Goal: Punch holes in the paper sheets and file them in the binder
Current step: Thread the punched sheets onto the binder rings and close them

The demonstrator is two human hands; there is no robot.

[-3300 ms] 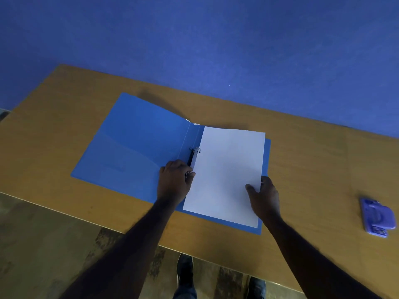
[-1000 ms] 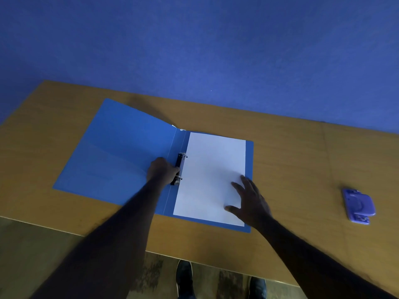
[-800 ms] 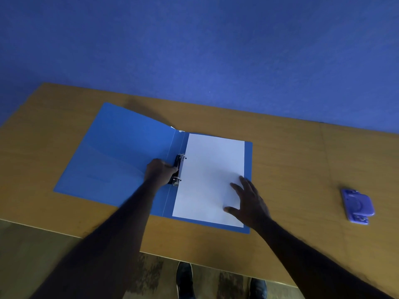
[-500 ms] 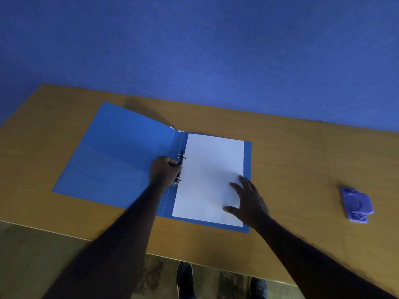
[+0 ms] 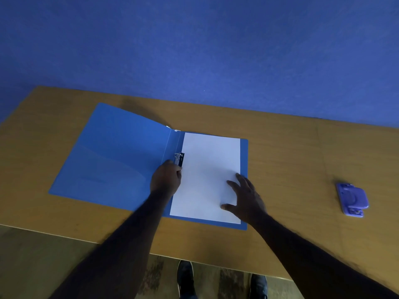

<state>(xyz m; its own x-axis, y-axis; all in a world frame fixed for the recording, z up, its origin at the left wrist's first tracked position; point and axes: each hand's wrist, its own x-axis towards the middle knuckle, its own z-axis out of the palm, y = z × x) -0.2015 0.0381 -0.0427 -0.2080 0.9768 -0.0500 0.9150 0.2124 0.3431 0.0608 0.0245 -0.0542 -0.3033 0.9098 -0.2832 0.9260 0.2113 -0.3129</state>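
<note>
The left hand [image 5: 166, 179] gripped the ring clip [image 5: 179, 159] of the open binder [image 5: 112, 156] (blue); the right hand [image 5: 246, 198] lay flat, fingers spread, on the paper [image 5: 207, 169].

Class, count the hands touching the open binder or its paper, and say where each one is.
2. The left hand is at the ring clip on the binder spine; the right hand lies flat on the paper, near its lower right corner.

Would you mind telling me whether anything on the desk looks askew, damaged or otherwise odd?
Nothing stands out. The white paper sheet lies flat and square in the open blue ring binder, the left hand at the ring clip, the right hand flat on the page. The purple hole punch sits apart, intact.
</note>
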